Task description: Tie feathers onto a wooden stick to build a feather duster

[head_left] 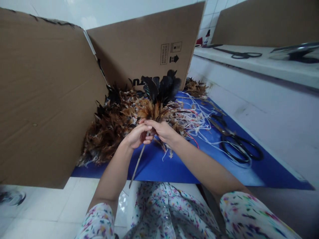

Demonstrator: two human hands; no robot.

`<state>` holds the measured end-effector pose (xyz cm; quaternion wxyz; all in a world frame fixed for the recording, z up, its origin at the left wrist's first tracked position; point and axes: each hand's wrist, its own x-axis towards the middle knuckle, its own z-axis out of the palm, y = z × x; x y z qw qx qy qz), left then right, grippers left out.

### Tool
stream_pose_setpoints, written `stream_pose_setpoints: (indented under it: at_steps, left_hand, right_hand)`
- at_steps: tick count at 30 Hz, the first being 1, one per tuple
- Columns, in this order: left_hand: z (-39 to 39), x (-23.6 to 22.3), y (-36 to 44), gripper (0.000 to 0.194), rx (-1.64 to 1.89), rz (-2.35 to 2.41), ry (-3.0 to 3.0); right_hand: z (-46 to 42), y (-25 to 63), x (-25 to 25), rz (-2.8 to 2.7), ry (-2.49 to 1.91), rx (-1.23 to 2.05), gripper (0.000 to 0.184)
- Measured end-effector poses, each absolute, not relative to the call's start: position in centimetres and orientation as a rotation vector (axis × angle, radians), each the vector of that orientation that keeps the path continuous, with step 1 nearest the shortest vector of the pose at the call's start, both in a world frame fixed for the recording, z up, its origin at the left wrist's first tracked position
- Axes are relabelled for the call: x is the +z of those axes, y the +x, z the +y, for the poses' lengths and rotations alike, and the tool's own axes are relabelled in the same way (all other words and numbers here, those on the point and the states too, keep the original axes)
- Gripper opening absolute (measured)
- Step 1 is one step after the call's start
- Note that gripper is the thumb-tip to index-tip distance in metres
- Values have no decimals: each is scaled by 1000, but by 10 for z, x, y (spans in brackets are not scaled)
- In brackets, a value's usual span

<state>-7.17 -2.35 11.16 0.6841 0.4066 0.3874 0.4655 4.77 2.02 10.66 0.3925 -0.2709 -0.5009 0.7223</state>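
Observation:
Both my hands meet at the middle of the view on a feather duster, its thin wooden stick slanting down toward me. Brown feathers fan out just beyond my fingers, with dark, glossy black feathers standing above them. My left hand is closed around the stick. Pressed against the base of the feathers, my right hand is closed too, its thumb touching the left fingers. The fingers overlap, so the exact grip point is hidden.
A heap of brown feathers lies left on the blue tabletop. White string strands tangle right of my hands, near black-handled scissors. Cardboard panels stand left and behind. Another pair of scissors rests on the ledge.

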Motion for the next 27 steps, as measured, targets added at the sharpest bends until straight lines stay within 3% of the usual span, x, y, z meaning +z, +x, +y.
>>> stream_pose_setpoints:
  at_steps: [15,20,24,27]
  left_hand:
    - [-28,109,-57,31,797,879,1058]
    - [-29,107,-55,29,733,880,1169]
    - [-32,108,-52,41,732,955,1107]
    - [-34,109,-50,39,761,1008,1117]
  right_hand:
    - [11,78,95,-1403,-727,1913,26]
    - [10,83,93,-1519,-791,1874,37]
    - [9,83,92,-1436,-697,1756,35]
    - [9,87,95,-1474,-657,1670,38]
